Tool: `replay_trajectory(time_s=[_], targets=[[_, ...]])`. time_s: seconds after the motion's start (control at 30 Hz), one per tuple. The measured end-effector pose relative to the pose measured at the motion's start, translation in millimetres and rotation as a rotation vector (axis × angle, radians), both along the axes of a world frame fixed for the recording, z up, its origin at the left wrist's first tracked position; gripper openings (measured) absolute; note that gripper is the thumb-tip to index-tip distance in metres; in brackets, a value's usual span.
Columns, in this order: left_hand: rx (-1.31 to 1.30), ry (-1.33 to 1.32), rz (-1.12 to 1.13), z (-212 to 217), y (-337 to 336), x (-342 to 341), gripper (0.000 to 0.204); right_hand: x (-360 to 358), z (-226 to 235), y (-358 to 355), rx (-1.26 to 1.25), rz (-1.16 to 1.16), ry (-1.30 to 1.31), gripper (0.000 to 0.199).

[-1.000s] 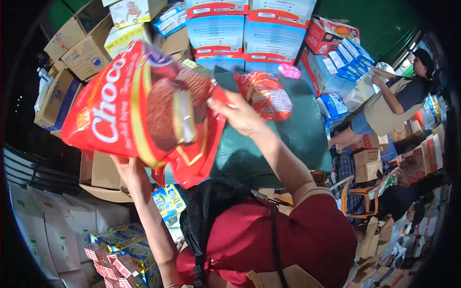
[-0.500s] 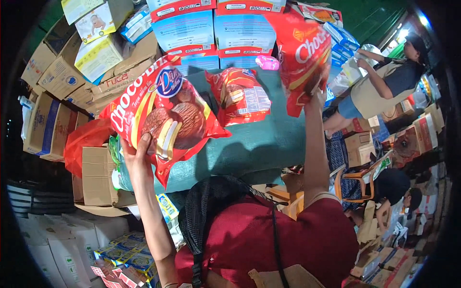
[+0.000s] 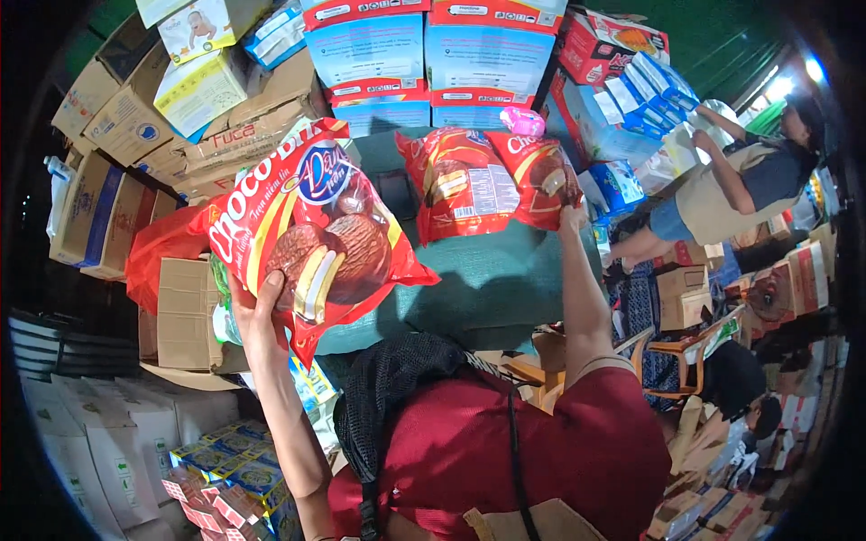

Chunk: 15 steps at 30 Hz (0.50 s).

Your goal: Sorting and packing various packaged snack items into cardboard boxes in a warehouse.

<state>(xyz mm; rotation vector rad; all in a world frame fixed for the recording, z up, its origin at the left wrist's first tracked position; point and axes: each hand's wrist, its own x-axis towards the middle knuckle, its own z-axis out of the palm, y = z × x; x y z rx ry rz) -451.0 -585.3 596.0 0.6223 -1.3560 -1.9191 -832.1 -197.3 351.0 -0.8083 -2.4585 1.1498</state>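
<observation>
My left hand (image 3: 256, 305) grips the lower left edge of a large red bag of chocolate-coated pies (image 3: 338, 239), thumb on its front. That bag is held up, tilted, over the near left part of the green-covered table (image 3: 487, 279). My right hand (image 3: 571, 216) is closed on the lower right edge of a second red pie bag (image 3: 534, 171) at the table's far right. This one rests against a third red pie bag (image 3: 462, 185), lying back side up to its left. A small pink packet (image 3: 523, 121) sits just behind them.
Blue-and-red cartons (image 3: 365, 54) are stacked behind the table. Brown boxes (image 3: 126, 122) pile up at the left, near a red plastic bag (image 3: 167, 257) and an opened carton (image 3: 188, 311). To the right, another person (image 3: 731, 171) handles blue packets, beyond wooden chairs (image 3: 681, 352).
My right hand has lowered its pie bag from upright in the air down beside the one on the table. My left hand still holds its bag in nearly the same place.
</observation>
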Motion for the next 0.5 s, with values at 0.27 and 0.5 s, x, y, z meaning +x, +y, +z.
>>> replay_trajectory(time_s=[0.27,0.5], targets=[[0.030,-0.062,0.009,-8.1,1.1,4.6,0.064,-10.1,-21.8,56.7,-0.723,0.403,0.050,0.064],[-0.006,-0.074,0.005,-9.3,0.4,3.1,0.064,-10.3,101.2,1.2,0.300,0.502,-0.126,0.090]])
